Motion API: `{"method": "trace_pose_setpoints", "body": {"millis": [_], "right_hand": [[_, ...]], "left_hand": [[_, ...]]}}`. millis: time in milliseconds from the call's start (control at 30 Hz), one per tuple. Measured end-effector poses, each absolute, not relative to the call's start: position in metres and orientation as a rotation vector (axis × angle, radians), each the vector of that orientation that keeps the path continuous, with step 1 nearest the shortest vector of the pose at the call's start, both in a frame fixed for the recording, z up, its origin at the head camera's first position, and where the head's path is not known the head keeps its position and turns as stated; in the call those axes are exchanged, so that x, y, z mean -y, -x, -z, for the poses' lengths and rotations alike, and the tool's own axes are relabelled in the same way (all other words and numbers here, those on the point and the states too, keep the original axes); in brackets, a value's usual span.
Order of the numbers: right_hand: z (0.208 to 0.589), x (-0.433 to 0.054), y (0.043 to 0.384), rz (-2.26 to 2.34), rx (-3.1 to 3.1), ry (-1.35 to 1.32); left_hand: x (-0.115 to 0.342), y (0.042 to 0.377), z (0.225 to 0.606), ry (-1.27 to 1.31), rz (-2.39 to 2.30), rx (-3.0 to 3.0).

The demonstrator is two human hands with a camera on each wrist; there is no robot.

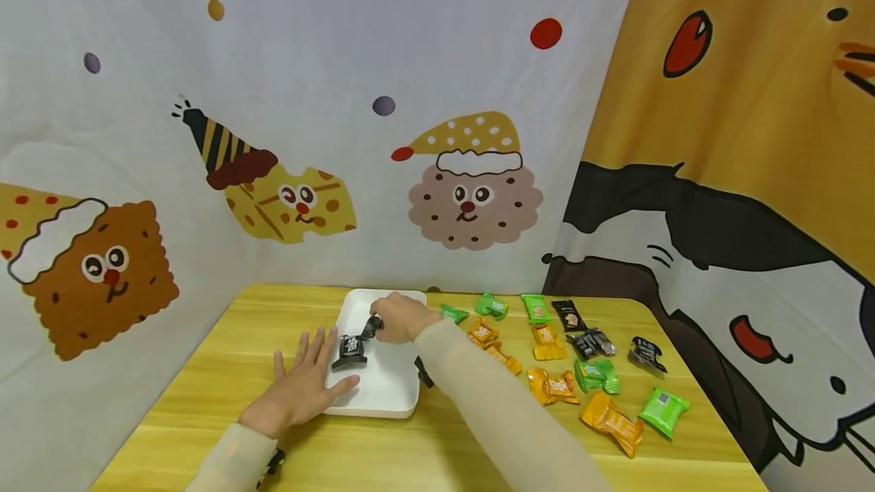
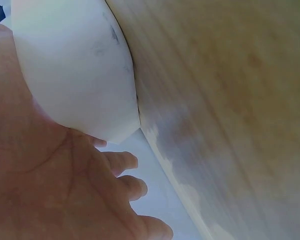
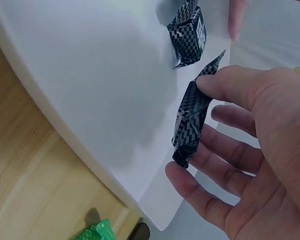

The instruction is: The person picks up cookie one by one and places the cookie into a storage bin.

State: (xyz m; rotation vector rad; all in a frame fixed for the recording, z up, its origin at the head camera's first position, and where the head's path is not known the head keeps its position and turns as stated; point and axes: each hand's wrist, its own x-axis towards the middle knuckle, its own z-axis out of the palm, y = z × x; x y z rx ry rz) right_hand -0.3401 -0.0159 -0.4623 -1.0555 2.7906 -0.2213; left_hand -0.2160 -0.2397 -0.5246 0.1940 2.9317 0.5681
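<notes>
My right hand [image 1: 403, 317] pinches a black checkered candy packet [image 3: 192, 110] between thumb and fingers, over the white tray [image 1: 383, 386]. Inside the tray, toward its left side, lies another black wrapped candy [image 1: 352, 349], which the right wrist view also shows just beyond the held one. At the tray's left edge is my left hand [image 1: 301, 382], fingers spread and thumb reaching over the rim. The left wrist view shows the palm and fingertips against the tray's white outer wall [image 2: 85, 70].
Right of the tray, wrapped candies lie scattered on the wooden table [image 1: 355, 454]: orange ones [image 1: 611, 422], green ones [image 1: 663, 412] and black ones [image 1: 646, 355]. My right forearm crosses in front of some. A cartoon-printed curtain [image 1: 383, 196] hangs behind the table's back edge.
</notes>
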Motion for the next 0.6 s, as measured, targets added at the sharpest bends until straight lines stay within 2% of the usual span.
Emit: {"method": "trace_pose_setpoints", "body": {"millis": [600], "right_hand": [[0.4636, 0.0173, 0.3327, 0.182, -2.836, 1.012]], "left_hand": [[0.2394, 0.2143, 0.5238, -0.198, -0.568, -2.942]]}}
